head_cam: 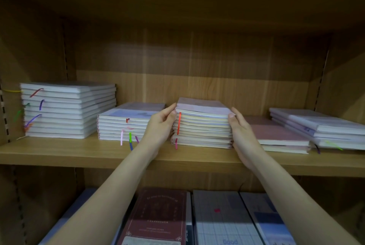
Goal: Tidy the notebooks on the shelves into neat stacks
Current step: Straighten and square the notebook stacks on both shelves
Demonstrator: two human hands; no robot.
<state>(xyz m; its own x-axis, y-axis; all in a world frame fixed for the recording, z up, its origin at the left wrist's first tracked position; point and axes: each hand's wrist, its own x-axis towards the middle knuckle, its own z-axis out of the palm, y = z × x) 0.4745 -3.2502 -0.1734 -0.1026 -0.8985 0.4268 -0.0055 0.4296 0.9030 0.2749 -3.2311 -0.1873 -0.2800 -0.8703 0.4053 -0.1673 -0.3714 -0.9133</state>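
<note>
A stack of pale pink and cream notebooks (203, 126) with red ribbon markers stands in the middle of the wooden shelf (79, 151). My left hand (161, 124) grips its left side, thumb on the top front corner. My right hand (242, 132) presses against its right side, thumb on the top notebook's right corner. A tall white stack (67, 110) sits at the far left, and a lower stack (126, 124) stands just left of my left hand. Right of my right hand lie pink notebooks (280, 136) and a skewed white stack (324, 128).
The shelf below holds flat notebooks: a maroon one (158, 217), a grid-patterned one (221, 219) and a blue one (270, 223). Coloured ribbons hang over the shelf's front edge. The shelf back and side walls close in the space.
</note>
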